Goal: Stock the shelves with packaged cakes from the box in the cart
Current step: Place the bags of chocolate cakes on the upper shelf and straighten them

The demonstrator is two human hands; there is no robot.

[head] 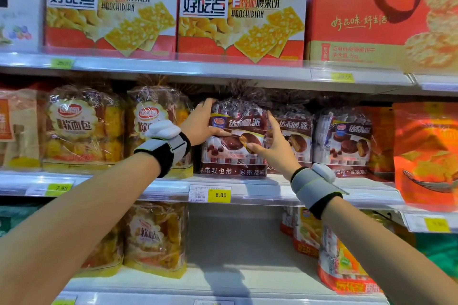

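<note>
On the middle shelf (247, 182), a white metal ledge with yellow price tags, the far left holds clear plastic bags of yellow soft bread (81, 129), standing upright. Next comes the person's left hand (200, 122), which wears a grey and black wrist strap; its fingers curl over the upper left corner of a dark brown, clear-wrapped bag of packaged chocolate pies (235, 136), with the thumb across the bag's front. The bag stands upright on the shelf edge, its long axis vertical and its gathered top pointing up under the shelf above. The right hand (272, 143) presses against the bag's right side, thumb on the front and fingers behind, so both hands hold the bag between them. Just right of it stand two matching pie bags (344, 136), the nearer one touching it. Both hands sit equally near, so seating the bag probably means pushing it straight back.
</note>
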